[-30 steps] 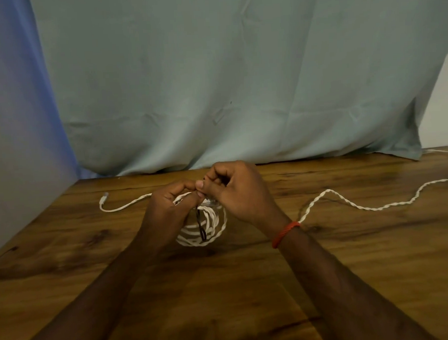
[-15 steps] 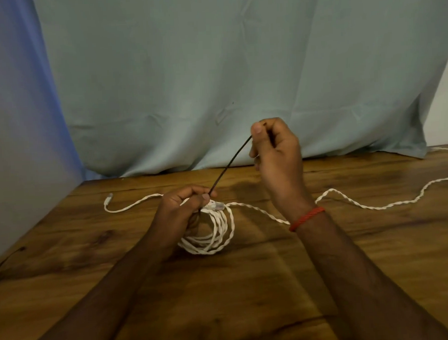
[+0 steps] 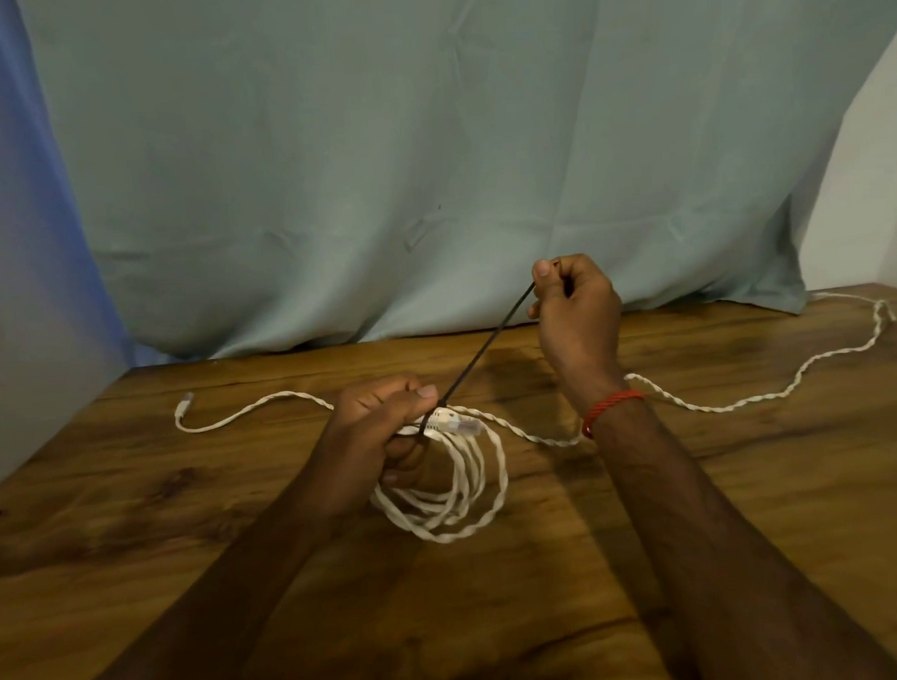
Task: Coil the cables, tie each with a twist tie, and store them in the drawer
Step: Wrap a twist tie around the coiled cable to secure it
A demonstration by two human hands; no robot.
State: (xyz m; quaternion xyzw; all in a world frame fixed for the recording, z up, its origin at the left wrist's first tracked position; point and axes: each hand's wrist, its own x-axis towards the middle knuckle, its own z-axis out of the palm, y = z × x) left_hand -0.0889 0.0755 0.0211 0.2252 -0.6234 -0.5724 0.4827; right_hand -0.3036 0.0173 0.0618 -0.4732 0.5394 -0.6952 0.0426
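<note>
Behind hands, curtain [image 3: 428, 160], possibly cloth.

Wooden table [image 3: 703, 560], pale green curtain [image 3: 377, 163]

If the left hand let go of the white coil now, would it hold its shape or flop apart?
Probably loosen: the white coil hangs in uneven loops, and the black tie looks not yet twisted shut. Likely light and limp, since the left hand pinches it easily.
</note>
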